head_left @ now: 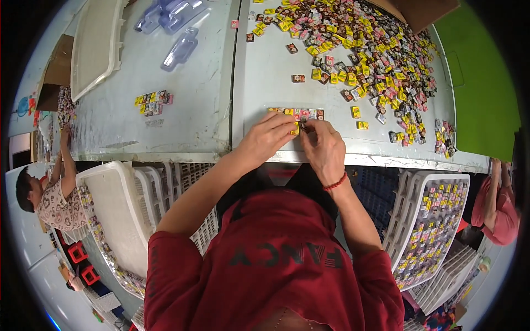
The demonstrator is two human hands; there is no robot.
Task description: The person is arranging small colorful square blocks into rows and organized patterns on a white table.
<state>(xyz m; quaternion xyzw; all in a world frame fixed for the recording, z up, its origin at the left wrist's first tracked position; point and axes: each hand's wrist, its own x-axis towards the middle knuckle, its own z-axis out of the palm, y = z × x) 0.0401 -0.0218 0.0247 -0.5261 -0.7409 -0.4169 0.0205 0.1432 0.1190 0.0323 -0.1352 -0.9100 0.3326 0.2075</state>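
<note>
A pale grey work table (182, 110) fills the upper half, a seam running toward twelve o'clock. White slatted crates (118, 209) stack beneath at eight and four o'clock. A green panel (480, 83) lies at two o'clock, brown cardboard (425, 11) at one. Light is even.

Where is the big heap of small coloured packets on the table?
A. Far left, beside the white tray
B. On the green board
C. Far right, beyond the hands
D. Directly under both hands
C: the heap spreads over the table's far right part, beyond the left hand and right hand, which work at a short row of packets.
</note>
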